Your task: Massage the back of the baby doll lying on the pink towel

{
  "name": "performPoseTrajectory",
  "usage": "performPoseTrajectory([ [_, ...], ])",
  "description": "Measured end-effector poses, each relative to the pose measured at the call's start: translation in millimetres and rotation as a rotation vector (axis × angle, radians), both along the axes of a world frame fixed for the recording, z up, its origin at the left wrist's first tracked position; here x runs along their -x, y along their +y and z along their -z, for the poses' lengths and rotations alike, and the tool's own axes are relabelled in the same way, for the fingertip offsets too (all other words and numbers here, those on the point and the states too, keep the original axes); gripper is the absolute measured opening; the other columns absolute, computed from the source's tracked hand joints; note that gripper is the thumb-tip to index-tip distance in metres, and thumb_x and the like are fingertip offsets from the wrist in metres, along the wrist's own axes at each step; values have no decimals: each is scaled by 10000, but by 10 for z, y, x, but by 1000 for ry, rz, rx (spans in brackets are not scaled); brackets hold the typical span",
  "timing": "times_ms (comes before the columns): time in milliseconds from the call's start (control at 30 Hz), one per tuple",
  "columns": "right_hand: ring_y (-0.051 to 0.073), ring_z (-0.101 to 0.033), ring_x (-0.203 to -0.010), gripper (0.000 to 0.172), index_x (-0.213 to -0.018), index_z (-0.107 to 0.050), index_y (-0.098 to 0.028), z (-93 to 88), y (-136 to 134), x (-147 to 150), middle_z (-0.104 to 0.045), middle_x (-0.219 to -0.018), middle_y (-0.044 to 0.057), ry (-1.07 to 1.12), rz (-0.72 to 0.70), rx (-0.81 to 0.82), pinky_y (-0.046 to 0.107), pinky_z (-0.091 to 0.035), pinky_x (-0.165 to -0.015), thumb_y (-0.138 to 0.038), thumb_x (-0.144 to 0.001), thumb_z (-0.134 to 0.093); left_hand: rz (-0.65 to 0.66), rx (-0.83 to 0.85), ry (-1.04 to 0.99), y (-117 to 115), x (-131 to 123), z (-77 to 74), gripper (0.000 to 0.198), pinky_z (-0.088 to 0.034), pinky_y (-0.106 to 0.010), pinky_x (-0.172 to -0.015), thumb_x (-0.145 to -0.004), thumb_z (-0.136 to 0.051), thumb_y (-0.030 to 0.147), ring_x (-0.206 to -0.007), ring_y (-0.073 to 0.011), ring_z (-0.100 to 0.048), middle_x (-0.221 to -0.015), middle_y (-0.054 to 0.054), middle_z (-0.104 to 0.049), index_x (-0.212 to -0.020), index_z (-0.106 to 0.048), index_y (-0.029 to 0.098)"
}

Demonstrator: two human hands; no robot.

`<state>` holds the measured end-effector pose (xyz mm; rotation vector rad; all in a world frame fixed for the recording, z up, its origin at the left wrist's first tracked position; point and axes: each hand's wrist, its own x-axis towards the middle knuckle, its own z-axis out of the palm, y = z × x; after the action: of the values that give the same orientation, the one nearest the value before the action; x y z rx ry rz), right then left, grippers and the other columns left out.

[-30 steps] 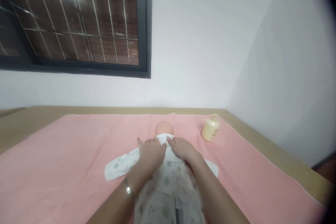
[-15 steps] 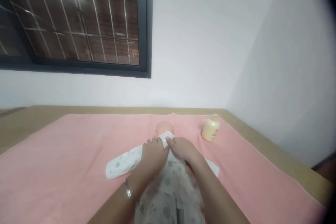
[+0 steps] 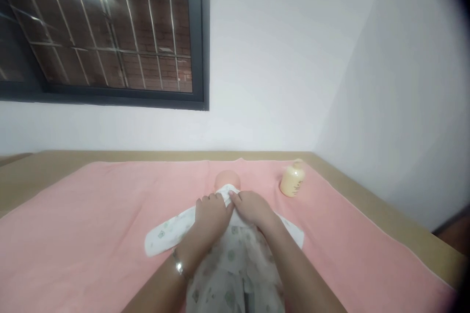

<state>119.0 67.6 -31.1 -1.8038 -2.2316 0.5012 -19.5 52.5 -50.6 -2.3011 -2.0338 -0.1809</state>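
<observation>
A small white garment (image 3: 235, 249) with a green print lies on a pink cloth (image 3: 110, 205), its sleeves spread to both sides. At its collar end a smooth skin-toned rounded head, like a doll's, (image 3: 227, 179) shows. My left hand (image 3: 213, 212) has its fingers closed on the garment's left collar edge; a silvery bracelet is on that wrist. Right beside it, my right hand (image 3: 251, 206) pinches the collar from the other side, thumb near the neck. Below the hands, the garment's lower part looks blurred.
A cream-yellow bottle (image 3: 293, 179) stands on the cloth at the back right. The cloth covers a wooden surface (image 3: 176, 155) that meets a white wall. A dark-framed window (image 3: 200, 34) with bars is at the upper left. Something dark and brown shows at the right edge.
The view has shifted slightly, so everything appears a little further left. Both hands keep their grip at the collar, with barely any visible movement against the garment.
</observation>
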Motion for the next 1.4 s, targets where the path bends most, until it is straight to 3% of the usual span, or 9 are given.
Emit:
performPoseTrajectory([
  [167,244,-636,-873,689,-951,-696,-113,137,128,-31,-692,-978,170,-6,25,21,311,-422,-726,-501,-988,-127,8,-27,11,-2,11,-9,521,-434,-430,-786,-929,-320,522,-915,-323,-603,-999,-168,-636,-1066,-606,109],
  [400,260,-630,-854,737,-951,-700,-132,-18,-110,60,-691,-959,172,-69,26,-32,337,-422,-723,-546,-968,-90,30,171,-266,115,148,-77,630,-440,-366,-729,-898,-194,652,-934,-289,-612,-1053,-137,-651,-1001,-603,184],
  [700,260,-628,-942,705,-998,-701,-116,136,119,-41,-683,-1037,176,5,-6,41,335,-421,-798,-533,-977,-132,15,51,-108,16,31,0,462,-424,-425,-835,-923,-283,452,-1002,-305,-580,-1102,-168,-626,-1072,-581,132],
  [1000,258,-634,-912,735,-1019,-692,-114,-39,-86,68,-683,-1016,185,9,21,-7,339,-434,-768,-548,-975,-101,-13,188,-305,231,216,43,546,-451,-382,-787,-933,-165,521,-983,-275,-616,-1083,-114,-662,-1037,-598,205],
  [1200,259,-632,-955,704,-1002,-698,-88,100,106,-5,-683,-1026,195,43,58,45,333,-427,-802,-506,-986,-132,1,98,-193,131,95,76,487,-400,-480,-877,-927,-225,447,-1043,-325,-558,-1130,-169,-616,-1068,-577,142],
  [1400,254,-641,-944,616,-1036,-686,-84,140,129,-30,-690,-1020,182,33,98,78,331,-436,-792,-420,-988,-172,45,190,-243,126,164,6,501,-408,-466,-876,-901,-257,515,-1095,-335,-534,-1192,-159,-589,-1095,-553,161],
])
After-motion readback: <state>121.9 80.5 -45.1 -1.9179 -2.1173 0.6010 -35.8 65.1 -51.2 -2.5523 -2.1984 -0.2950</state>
